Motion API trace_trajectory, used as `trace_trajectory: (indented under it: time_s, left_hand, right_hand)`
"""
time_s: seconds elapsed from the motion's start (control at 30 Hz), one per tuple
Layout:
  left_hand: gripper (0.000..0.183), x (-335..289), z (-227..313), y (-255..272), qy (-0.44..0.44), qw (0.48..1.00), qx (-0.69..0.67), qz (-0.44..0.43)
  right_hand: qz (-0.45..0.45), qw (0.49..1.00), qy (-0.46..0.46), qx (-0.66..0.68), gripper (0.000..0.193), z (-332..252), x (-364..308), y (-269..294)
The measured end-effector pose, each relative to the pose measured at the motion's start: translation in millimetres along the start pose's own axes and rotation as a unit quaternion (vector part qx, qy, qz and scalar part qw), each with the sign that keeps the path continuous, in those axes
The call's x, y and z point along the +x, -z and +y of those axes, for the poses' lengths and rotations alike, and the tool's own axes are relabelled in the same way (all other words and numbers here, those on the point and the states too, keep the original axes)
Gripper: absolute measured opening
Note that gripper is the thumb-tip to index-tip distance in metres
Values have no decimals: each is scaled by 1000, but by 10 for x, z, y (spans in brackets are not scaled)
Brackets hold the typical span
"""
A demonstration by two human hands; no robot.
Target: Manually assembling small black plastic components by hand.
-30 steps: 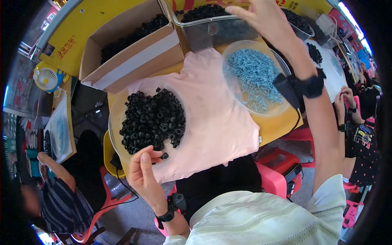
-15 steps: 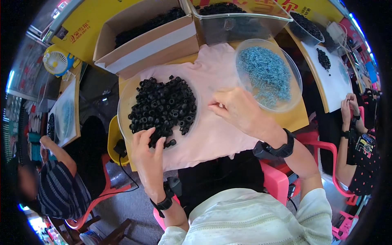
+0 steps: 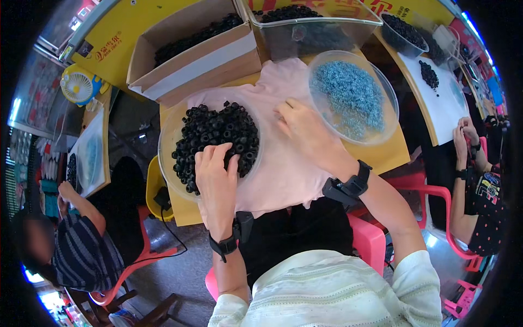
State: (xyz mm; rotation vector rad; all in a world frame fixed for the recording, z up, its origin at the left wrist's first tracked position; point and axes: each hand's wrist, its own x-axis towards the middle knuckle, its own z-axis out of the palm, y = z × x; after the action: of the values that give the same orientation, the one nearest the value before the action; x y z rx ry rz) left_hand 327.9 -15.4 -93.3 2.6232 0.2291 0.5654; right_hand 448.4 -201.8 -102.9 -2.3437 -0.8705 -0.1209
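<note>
Your left forearm (image 3: 230, 272) runs nearly straight forward, wrist (image 3: 221, 229) roughly in line. Left hand (image 3: 217, 173): back up, fingers bent downward, thumb spread from the index finger. Your right forearm (image 3: 384, 208) slants forward and inward from a bent elbow. Right hand (image 3: 305, 127): back up, fingers curled, pointing leftward; grip unclear. Hands apart.
</note>
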Motion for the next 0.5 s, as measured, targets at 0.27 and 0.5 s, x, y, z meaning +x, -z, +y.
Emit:
trace_trajectory:
  time_s: [0.27,0.5]
  left_hand:
    - [23,-122,112,98,106,954,-279,10]
    - [30,-491,357,154,141,690,-710,-4]
  right_hand:
    - [27,988,74,-132,15,62,7,-97]
    - [57,998,25,30,9,51,-116,-18]
